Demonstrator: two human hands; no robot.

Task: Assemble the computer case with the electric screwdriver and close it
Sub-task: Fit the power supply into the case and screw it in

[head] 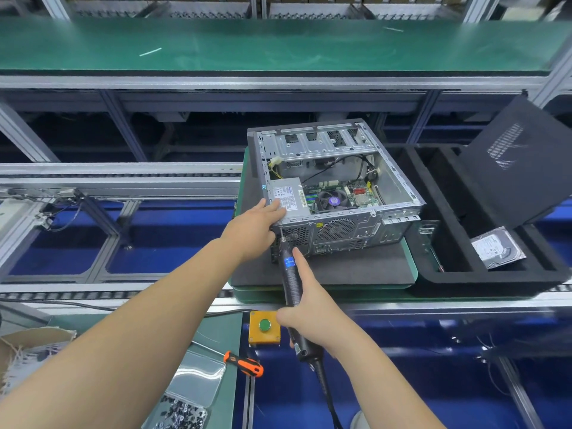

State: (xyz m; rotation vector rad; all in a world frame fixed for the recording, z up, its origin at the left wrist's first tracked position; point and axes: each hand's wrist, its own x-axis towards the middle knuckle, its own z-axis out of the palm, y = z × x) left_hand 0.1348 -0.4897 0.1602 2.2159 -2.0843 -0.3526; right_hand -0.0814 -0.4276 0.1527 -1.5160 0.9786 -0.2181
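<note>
Open grey metal computer case [334,187]: on dark foam pad [340,267] (lid off). Left hand [252,230]: fingers straight, pressing its near corner. Right hand [312,308]: grips black electric screwdriver [292,283], tip at the rear panel.

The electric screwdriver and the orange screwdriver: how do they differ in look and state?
The electric screwdriver is black with a cable; the orange screwdriver has an orange and black handle and no cable. The right hand grips the electric one, its tip at the computer case; the orange one lies untouched on the bench. The left hand rests on the case.
</note>
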